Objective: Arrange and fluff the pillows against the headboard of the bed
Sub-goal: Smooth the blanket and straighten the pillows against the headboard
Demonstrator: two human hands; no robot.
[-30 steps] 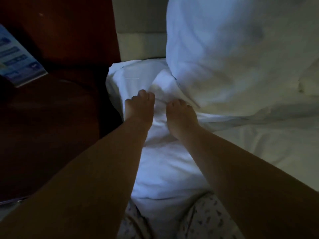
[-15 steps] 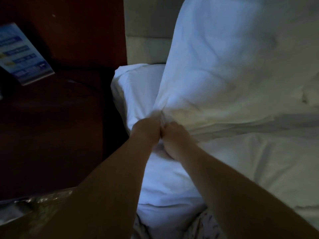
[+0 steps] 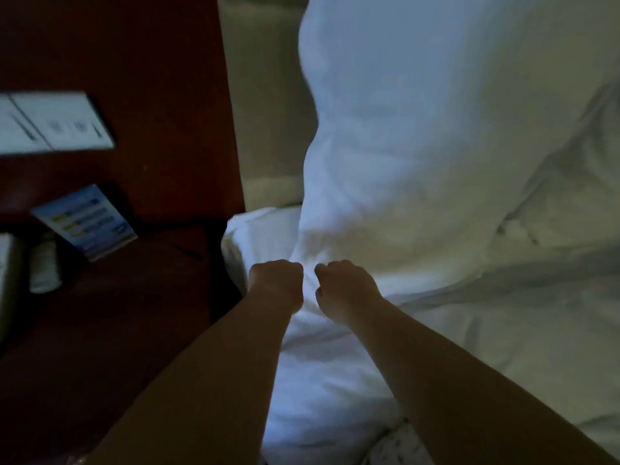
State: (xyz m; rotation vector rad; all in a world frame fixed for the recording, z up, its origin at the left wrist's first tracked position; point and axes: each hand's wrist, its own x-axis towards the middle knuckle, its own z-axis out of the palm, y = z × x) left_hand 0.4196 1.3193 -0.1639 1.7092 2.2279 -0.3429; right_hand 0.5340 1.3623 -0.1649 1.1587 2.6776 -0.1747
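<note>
We saw both hands curled into tight fists, set side by side just below the middle of the view. The left hand and the right hand each pinched the lower corner of the large white fabric pillow, with a narrow strip of cloth showing between them. That pillow stood upright, filling the view from 12 to 3 o'clock, its back toward the pale padded headboard at 12 o'clock. Its gripped corner rested on a second white pillow lying flat on the bed, which ran from the centre down to 6 o'clock. The white rumpled bed sheet spread away at 4 o'clock.

At 9 o'clock, the dark red-brown wooden bedside counter carried a blue printed card standing at a tilt. Above it, on the dark red wall panel, sat a white rectangular switch plate, blurred.

Compared with half a second before, the hands had parted slightly, where they had been pressed knuckle to knuckle. The upright pillow stood taller and straighter against the headboard. The view had tipped up, bringing the switch plate into sight.
</note>
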